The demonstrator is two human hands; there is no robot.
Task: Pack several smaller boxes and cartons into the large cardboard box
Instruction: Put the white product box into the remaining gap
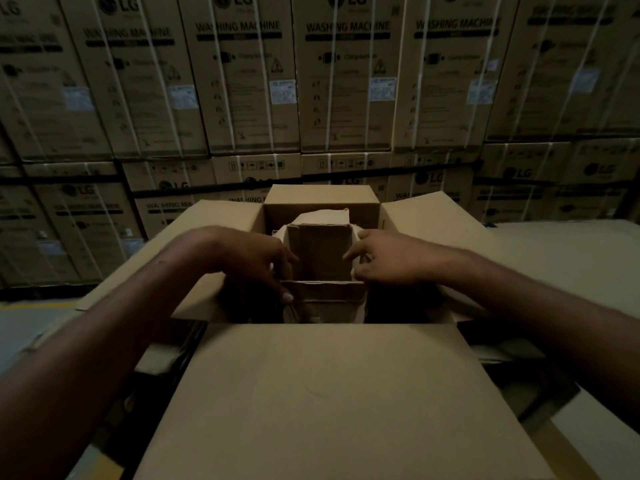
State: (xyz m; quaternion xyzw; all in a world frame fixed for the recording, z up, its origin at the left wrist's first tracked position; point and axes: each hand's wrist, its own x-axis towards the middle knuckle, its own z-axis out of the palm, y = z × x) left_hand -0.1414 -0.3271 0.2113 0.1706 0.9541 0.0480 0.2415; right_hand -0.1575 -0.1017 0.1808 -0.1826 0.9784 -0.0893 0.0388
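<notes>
The large cardboard box (pixel 322 393) stands open in front of me, its four flaps spread outward. Inside its opening sits a smaller open carton (pixel 323 251), upright, with its own flaps raised. My left hand (pixel 256 258) grips the carton's left wall, thumb at the near left corner. My right hand (pixel 384 258) holds the right wall, fingers curled over its edge. A pale piece of cardboard (pixel 322 216) shows behind the carton inside the box. The bottom of the big box is dark and hidden.
A wall of stacked LG washing machine cartons (pixel 346 81), strapped with white bands, fills the background. A pale flat surface (pixel 571 251) lies to the right. Grey floor with a yellow line (pixel 38 306) shows at the left.
</notes>
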